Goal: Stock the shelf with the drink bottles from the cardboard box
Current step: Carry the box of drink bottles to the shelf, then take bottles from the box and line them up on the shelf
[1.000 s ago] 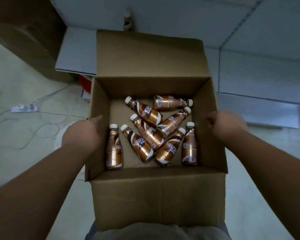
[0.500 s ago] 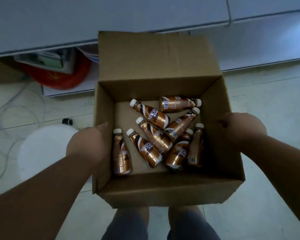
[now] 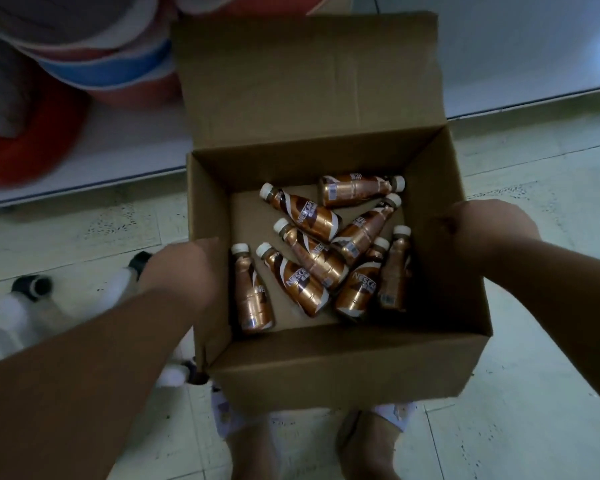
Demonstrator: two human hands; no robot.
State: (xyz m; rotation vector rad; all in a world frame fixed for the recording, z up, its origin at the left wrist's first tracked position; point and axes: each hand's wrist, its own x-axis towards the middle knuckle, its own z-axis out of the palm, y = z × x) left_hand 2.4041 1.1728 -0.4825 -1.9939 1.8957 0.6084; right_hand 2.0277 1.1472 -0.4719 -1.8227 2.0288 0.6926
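Observation:
An open cardboard box [image 3: 340,368] hangs low over the tiled floor, its far flap standing up. Several copper-coloured drink bottles [image 3: 305,285] with white caps lie jumbled on its bottom. My left hand [image 3: 184,271] grips the box's left wall, fingers hidden outside it. My right hand [image 3: 478,226] grips the right wall the same way. The white bottom shelf [image 3: 84,157] runs along the far side, just beyond the box.
Red, blue and white rounded items [image 3: 94,67] sit on the shelf at the far left. White bottles with black caps [image 3: 32,289] lie on the floor at the left. My two feet in slippers [image 3: 371,438] stand below the box.
The box has come down toward the floor and nearer the shelf. Both hands keep the same hold on its side walls, and the bottles inside have hardly shifted.

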